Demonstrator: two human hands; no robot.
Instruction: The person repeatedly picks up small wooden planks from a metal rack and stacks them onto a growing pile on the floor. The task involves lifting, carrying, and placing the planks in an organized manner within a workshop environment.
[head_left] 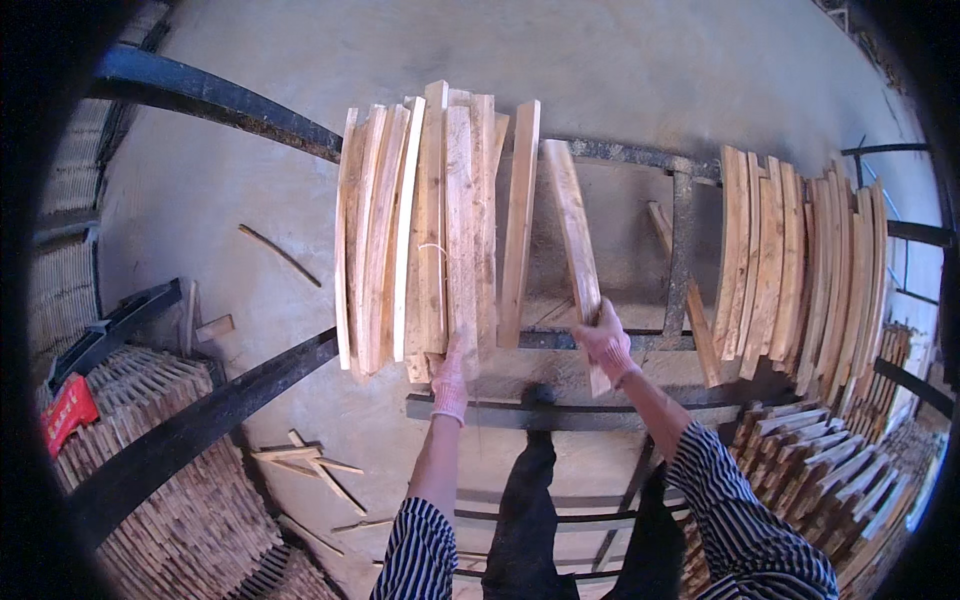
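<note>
right hand point(605, 342) gripping a slat point(573, 225), left hand point(450, 385) at slat pile point(458, 200) – grip unclear, dark rails point(220, 422) beneath, sticks point(310, 458) on floor point(300, 180)

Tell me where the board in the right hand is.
In the head view, right of centre, the board slants from the right hand, between a separate board to its left and a dark metal crossbar.

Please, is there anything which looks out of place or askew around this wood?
Yes. Several loose sticks lie crossed on the floor at lower left, and another stick lies alone above them. One strip slants by the dark crossbar, unlike the nearly parallel strips by the left hand.
</note>
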